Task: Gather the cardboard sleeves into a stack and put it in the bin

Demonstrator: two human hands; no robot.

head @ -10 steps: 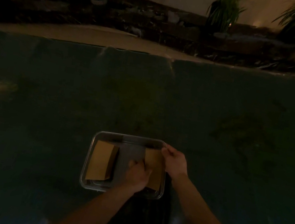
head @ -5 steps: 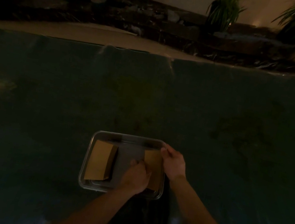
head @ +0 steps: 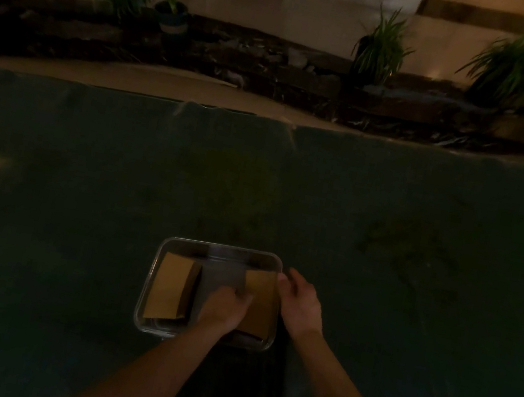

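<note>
A clear rectangular bin (head: 221,247) sits on the dark green table near its front edge. Inside it lie two stacks of brown cardboard sleeves, the left stack (head: 169,287) by the left wall and the right stack (head: 261,295) by the right wall. My left hand (head: 223,306) is inside the bin, fingers curled onto the left edge of the right stack and covering its lower part. My right hand (head: 300,303) hovers at the bin's right rim with fingers loosely apart, holding nothing.
The green table surface (head: 388,219) stretches far ahead and to both sides. Beyond its far edge lie a sandy strip, a dark rock border and several potted plants (head: 379,50). The light is dim.
My right hand has let go of the bin's far right corner and drawn slightly back along the rim. My left hand stays on the right stack.
</note>
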